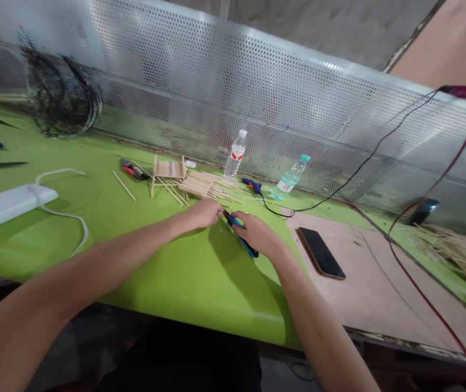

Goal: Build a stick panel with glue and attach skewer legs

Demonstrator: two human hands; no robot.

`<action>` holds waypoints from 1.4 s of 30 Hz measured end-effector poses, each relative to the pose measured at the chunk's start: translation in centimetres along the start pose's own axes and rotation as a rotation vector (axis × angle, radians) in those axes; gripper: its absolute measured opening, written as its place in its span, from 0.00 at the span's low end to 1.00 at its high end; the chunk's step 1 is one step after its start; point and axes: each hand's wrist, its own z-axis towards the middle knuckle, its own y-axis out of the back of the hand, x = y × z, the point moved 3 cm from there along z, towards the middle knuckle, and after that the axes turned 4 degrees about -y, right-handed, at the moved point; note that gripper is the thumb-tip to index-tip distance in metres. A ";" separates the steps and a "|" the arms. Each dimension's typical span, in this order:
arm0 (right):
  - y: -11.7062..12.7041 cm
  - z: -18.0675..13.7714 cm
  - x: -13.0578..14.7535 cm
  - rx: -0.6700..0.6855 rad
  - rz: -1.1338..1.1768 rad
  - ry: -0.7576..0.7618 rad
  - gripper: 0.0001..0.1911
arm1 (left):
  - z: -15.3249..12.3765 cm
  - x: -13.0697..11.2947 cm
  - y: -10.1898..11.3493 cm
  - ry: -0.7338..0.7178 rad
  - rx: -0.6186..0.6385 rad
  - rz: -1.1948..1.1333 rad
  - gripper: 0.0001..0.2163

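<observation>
At the left of the green table, a white power strip is positioned near, with a wire coil set far behind it against the perforated metal panel. Farther right, red-handled pliers are laid beside a small wooden frame, which is raised on stick legs. A pile of thin sticks is spread to the right of the frame, on the far side of the left hand. The left hand's fingers are curled in and drawn together at the tips; whether a small piece is gripped there cannot be told. Blue-handled pliers are located between the hands: the handles are enclosed by the partly curled fingers of the right hand, and the nose is pointed far-left, just beside the left fingertips. A white-capped bottle is stood beyond the hands. Farther right, a blue glue gun and a green-capped bottle are placed. A phone is laid flat on a pale board, right of the right hand.
</observation>
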 end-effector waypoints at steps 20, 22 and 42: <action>-0.7 -0.3 0.7 -0.027 -0.154 -0.005 0.23 | -0.2 -0.2 0.6 0.013 0.046 0.022 0.15; -0.7 -0.4 0.3 -0.022 -0.106 -0.022 0.25 | -0.3 0.3 0.7 0.004 0.040 -0.036 0.14; -1.0 0.1 0.3 -0.073 0.120 0.003 0.26 | -1.4 2.5 3.2 0.028 0.089 -0.161 0.18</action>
